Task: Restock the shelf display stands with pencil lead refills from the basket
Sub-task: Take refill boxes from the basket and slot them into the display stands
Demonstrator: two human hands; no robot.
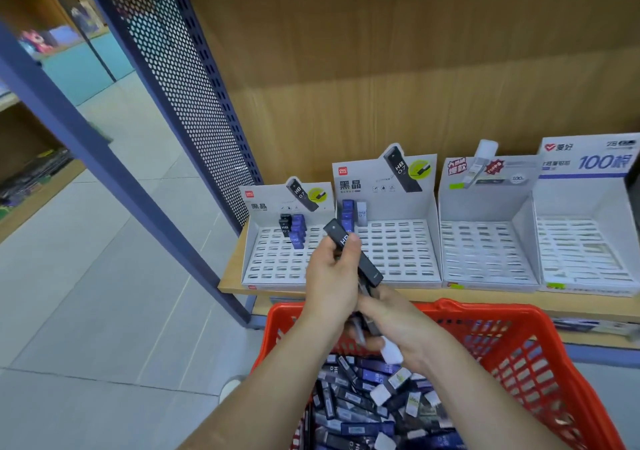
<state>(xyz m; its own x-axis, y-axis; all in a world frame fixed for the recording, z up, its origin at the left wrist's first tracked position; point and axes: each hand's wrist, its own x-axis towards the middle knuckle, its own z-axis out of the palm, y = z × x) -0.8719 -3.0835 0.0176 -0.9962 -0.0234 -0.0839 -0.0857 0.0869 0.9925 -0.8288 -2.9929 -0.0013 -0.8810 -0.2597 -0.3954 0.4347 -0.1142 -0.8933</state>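
Refills in black, blue and white cases [360,401] lie heaped in the red plastic mesh basket [540,342] below the pale wooden shelf [485,297]. The left hand [332,279] pinches one slim black refill case marked HB [371,266], tilted above the front of the leftmost white cardboard display stand [273,262]. The right hand [401,325] grips a small bundle of dark cases [367,326] over the basket. A few cases [294,227] stand upright at the back of that stand, and more [351,215] in its neighbour [398,252].
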